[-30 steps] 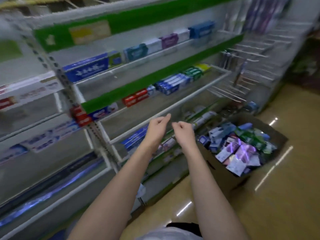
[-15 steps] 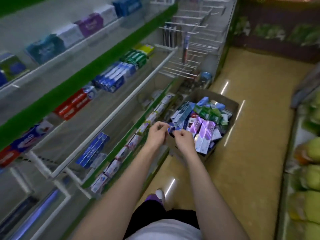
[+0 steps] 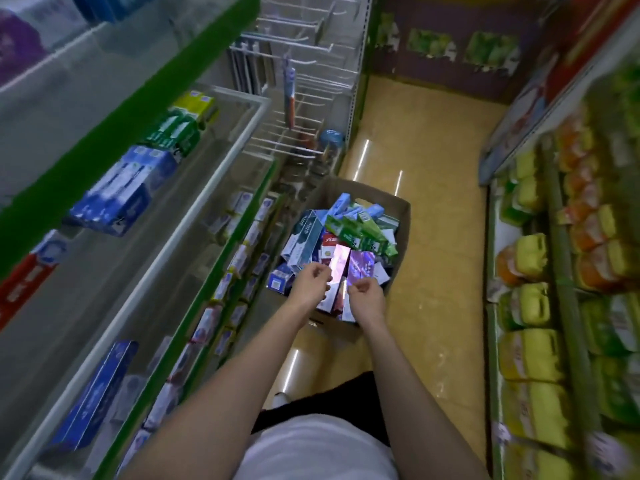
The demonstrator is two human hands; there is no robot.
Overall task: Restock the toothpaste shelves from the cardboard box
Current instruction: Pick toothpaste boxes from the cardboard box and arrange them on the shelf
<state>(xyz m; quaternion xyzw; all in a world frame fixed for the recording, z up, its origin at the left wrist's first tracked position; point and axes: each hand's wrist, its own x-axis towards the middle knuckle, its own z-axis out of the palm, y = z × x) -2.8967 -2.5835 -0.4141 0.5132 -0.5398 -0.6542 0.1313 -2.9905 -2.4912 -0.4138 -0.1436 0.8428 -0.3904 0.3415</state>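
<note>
A: So, where's the cardboard box (image 3: 401,216)?

B: On the floor, hard against the foot of the toothpaste shelves (image 3: 194,216) on its left side. Open yellow floor (image 3: 433,209) on the box's right side & beyond it; the snack rack (image 3: 533,306) stands well apart across the aisle.

A: Hands?

B: Both over the box's near edge. Left hand (image 3: 310,282) & right hand (image 3: 369,296): fingers loosely curled, close together, holding nothing I can make out. Can't tell if fingertips touch the cartons.

A: Cartons inside?

B: Jumbled heap. Purple cartons (image 3: 360,268) lie just past the hands, long axis running from near edge to far edge of the box, tilted. Green cartons (image 3: 360,233) behind them lie crosswise-ish. Teal carton (image 3: 303,237) by the box's left wall slants up toward the far edge.

A: Box rim?

B: Far wall & right wall bare, cartons piled to about rim level.
</note>
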